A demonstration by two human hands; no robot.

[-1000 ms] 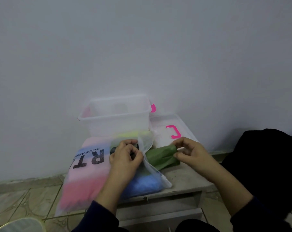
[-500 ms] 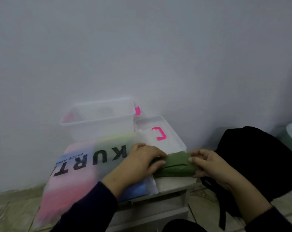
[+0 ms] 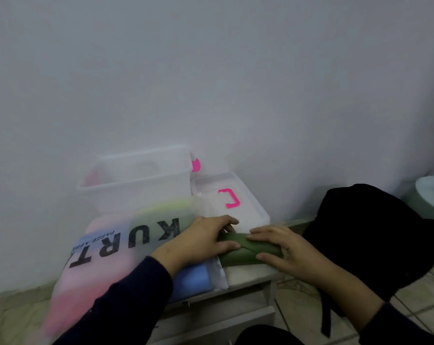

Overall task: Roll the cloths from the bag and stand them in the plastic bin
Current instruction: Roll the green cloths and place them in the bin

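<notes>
The dark green fabric cloth roll (image 3: 251, 252) lies crosswise on the near right of the small grey bench (image 3: 246, 273), beside the translucent printed plastic bag (image 3: 126, 242). The left hand (image 3: 201, 241) curls around its left end; the right hand (image 3: 283, 252) grips its right end between fingers (image 3: 263, 231) and thumb. The fabric appears soft, light and prone to unrolling: hold both ends firmly before standing it in the clear plastic bin (image 3: 136, 180) at the far side.

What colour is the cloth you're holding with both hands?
Dark green. The cloth shows best in the head view, between the two hands.
</notes>
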